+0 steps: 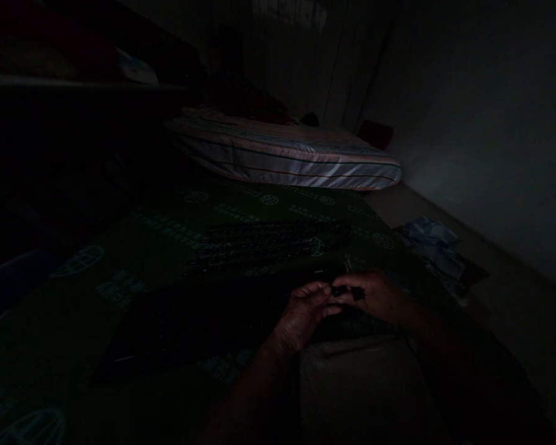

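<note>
— How are the hands set?
— Both are narrowed to a pinch; a small dark piece (339, 290) is held between the fingertips of the left hand (307, 311) and the right hand (375, 295).
— Where is it held?
— Near the right end of a black panel (189, 321), which is laid on a green sheet (167, 225).
— And which way is it pointed?
— Its long axis seems to be turned crosswise, from hand to hand; its front end cannot be told in such gloom.
— Beyond the panel?
— Dark strips (273, 241) are laid crosswise in rows.
</note>
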{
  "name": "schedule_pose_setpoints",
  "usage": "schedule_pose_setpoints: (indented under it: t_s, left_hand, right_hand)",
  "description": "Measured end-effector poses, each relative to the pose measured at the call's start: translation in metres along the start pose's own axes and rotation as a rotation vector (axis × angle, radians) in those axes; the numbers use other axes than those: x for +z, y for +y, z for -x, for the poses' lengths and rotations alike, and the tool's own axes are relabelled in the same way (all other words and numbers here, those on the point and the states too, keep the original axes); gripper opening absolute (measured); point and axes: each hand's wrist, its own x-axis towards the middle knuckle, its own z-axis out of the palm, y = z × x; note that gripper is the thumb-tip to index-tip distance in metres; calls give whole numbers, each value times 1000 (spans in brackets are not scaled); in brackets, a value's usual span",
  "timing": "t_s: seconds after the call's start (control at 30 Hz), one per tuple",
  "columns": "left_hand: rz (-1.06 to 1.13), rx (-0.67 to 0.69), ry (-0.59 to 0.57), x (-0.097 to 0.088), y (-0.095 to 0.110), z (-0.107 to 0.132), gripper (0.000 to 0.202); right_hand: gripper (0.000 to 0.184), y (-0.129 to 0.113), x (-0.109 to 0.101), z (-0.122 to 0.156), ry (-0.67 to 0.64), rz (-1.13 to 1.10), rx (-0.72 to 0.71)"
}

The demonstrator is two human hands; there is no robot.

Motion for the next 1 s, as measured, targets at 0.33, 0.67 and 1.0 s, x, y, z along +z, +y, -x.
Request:
schedule_pose_setpoints:
  t_s: [0.33,0.67,1.0]
  left_hand:
    - [-15,-25,23,3,5,1,23]
    - [-64,-71,59,3,6,0,21]
    - [-99,-107,91,2,7,-1,25]
  right_hand:
    - [14,7,-3,-3,21,-3,55]
    - [17,98,-27,-16,194,70,286]
    - [13,167,-28,-45,199,197,364]
